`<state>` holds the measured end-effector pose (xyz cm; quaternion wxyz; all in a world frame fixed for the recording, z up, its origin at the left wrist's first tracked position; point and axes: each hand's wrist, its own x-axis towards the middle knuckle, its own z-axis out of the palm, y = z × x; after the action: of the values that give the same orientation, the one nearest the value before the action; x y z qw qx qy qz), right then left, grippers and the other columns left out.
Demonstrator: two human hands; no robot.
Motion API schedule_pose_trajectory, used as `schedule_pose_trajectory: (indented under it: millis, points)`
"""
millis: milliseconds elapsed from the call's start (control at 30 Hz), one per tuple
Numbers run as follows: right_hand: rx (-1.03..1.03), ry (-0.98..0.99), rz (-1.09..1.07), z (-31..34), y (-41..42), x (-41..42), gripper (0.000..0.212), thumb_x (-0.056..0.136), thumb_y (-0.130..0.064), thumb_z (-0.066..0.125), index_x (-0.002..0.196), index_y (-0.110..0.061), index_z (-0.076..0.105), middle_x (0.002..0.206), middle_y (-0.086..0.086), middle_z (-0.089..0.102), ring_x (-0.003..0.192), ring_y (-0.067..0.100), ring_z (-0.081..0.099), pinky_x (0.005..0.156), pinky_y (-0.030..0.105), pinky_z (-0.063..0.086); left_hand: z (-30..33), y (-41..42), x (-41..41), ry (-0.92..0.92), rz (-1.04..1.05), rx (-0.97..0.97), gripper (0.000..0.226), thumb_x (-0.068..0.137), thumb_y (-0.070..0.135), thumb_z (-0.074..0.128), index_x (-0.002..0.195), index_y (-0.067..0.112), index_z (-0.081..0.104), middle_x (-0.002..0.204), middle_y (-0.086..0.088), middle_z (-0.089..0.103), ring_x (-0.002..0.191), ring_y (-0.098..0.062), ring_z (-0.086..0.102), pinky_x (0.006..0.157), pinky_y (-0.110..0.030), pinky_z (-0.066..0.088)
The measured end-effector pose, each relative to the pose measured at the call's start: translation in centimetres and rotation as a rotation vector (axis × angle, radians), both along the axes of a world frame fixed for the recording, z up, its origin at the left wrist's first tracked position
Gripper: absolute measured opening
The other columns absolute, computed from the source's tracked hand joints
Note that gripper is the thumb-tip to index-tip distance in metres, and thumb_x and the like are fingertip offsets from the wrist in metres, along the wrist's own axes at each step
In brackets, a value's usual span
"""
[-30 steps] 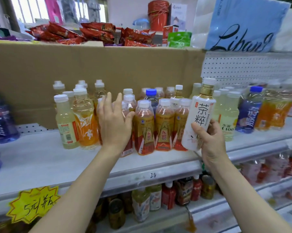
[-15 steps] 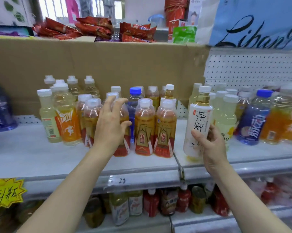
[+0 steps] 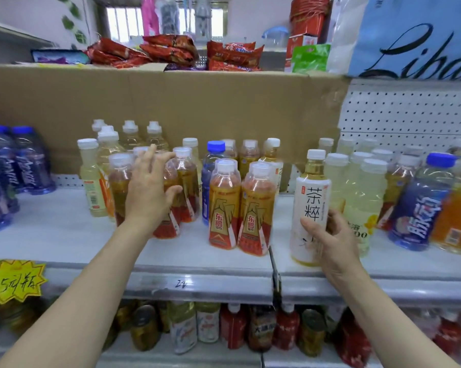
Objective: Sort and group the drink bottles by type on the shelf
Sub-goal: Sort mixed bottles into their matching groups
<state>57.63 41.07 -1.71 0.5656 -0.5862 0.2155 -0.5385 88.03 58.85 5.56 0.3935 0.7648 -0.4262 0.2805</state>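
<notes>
Amber energy-drink bottles with red labels stand mid-shelf. My left hand (image 3: 149, 189) lies with spread fingers against a cluster of them (image 3: 183, 181); two more (image 3: 225, 205) stand apart to the right. My right hand (image 3: 332, 240) grips a white-labelled tea bottle (image 3: 310, 205) low on its body; it stands upright near the shelf's front edge (image 3: 64, 235). A blue-capped bottle (image 3: 210, 168) sits behind the pair. Pale yellow bottles (image 3: 367, 197) stand just right of the tea bottle.
Dark blue bottles (image 3: 25, 166) fill the far left, a blue bottle (image 3: 420, 205) and orange drinks (image 3: 454, 219) the far right. A cardboard sheet (image 3: 171, 102) backs the shelf. A yellow price tag (image 3: 14, 280) hangs below; more bottles and cans (image 3: 205, 325) sit on the lower shelf.
My left hand has pushed the red-labelled bottles leftward, opening a gap beside the two on the right. My right hand has lowered the tea bottle onto the shelf.
</notes>
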Motion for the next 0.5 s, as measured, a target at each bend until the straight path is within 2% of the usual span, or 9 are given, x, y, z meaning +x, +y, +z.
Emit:
schedule_pose_trajectory:
  millis: [67, 133, 200, 267, 300, 400, 433, 500]
  points:
    - [0.004, -0.005, 0.012, 0.1, -0.1, 0.0, 0.099, 0.046, -0.056, 0.097, 0.128, -0.012, 0.061, 0.119, 0.005, 0.075, 0.110, 0.027, 0.072, 0.094, 0.048, 0.056, -0.1, 0.0, -1.9, -0.044, -0.012, -0.132, 0.064, 0.091, 0.027, 0.073, 0.148, 0.015, 0.045, 0.164, -0.010, 0.030, 0.155, -0.027, 0.018, 0.125, -0.042, 0.016]
    - [0.011, -0.018, 0.032, 0.2, -0.1, -0.1, 0.108, 0.039, -0.063, 0.096, 0.128, -0.012, 0.061, 0.120, 0.004, 0.075, 0.110, 0.026, 0.072, 0.091, 0.045, 0.057, -0.5, -0.4, -5.5, 0.012, -0.156, -0.210, 0.073, 0.091, 0.041, 0.071, 0.153, 0.019, 0.039, 0.164, -0.006, 0.030, 0.154, -0.020, 0.018, 0.126, -0.042, 0.017]
    - [0.002, -0.013, 0.056, 0.3, -0.2, -0.3, 0.093, 0.052, -0.051, 0.097, 0.128, -0.012, 0.061, 0.120, 0.005, 0.074, 0.111, 0.027, 0.071, 0.092, 0.046, 0.057, -1.6, -1.4, -9.4, 0.166, -0.315, -0.133, 0.092, 0.081, 0.058, 0.073, 0.157, 0.037, 0.026, 0.168, -0.002, 0.017, 0.156, -0.017, 0.011, 0.125, -0.043, 0.017]
    - [0.005, -0.016, 0.081, 0.3, -0.4, -0.7, 0.073, 0.066, -0.032, 0.091, 0.129, -0.010, 0.060, 0.121, 0.007, 0.074, 0.113, 0.031, 0.070, 0.096, 0.051, 0.056, -3.6, -2.8, -12.4, 0.275, -0.352, -0.050, 0.104, 0.070, 0.068, 0.074, 0.154, 0.056, 0.014, 0.170, 0.001, -0.007, 0.157, -0.020, -0.004, 0.123, -0.048, 0.012]
    - [0.001, -0.020, 0.084, 0.3, -0.5, -0.9, 0.072, 0.067, -0.031, 0.089, 0.129, -0.010, 0.060, 0.121, 0.007, 0.074, 0.113, 0.031, 0.070, 0.097, 0.052, 0.055, -4.5, -3.4, -13.3, 0.293, -0.337, -0.035, 0.109, 0.067, 0.068, 0.076, 0.153, 0.060, 0.009, 0.169, 0.001, -0.016, 0.156, -0.021, -0.012, 0.122, -0.048, 0.009]
    - [-0.007, -0.024, 0.078, 0.2, -0.7, -1.2, 0.089, 0.054, -0.050, 0.096, 0.128, -0.014, 0.062, 0.121, 0.005, 0.074, 0.111, 0.026, 0.071, 0.092, 0.044, 0.057, -5.8, -5.1, -14.6, 0.311, -0.258, -0.040, 0.123, 0.065, 0.065, 0.082, 0.155, 0.057, 0.000, 0.166, -0.004, -0.026, 0.154, -0.025, -0.018, 0.122, -0.048, 0.007]
    - [-0.005, -0.024, 0.075, 0.1, -1.0, -1.3, 0.085, 0.055, -0.047, 0.096, 0.127, -0.016, 0.063, 0.120, 0.003, 0.075, 0.111, 0.025, 0.071, 0.089, 0.040, 0.057, -5.8, -5.5, -14.8, 0.302, -0.229, -0.043, 0.125, 0.064, 0.065, 0.083, 0.156, 0.055, -0.001, 0.166, -0.007, -0.025, 0.155, -0.029, -0.015, 0.122, -0.050, 0.009]
    - [0.011, -0.037, 0.093, 0.0, -1.3, -1.4, 0.064, 0.065, -0.028, 0.090, 0.123, -0.017, 0.064, 0.116, 0.002, 0.076, 0.111, 0.028, 0.071, 0.086, 0.036, 0.056, -5.7, -6.2, -15.0, 0.274, -0.184, -0.048, 0.124, 0.065, 0.065, 0.083, 0.157, 0.052, 0.001, 0.167, -0.009, -0.023, 0.156, -0.033, -0.010, 0.123, -0.054, 0.015]
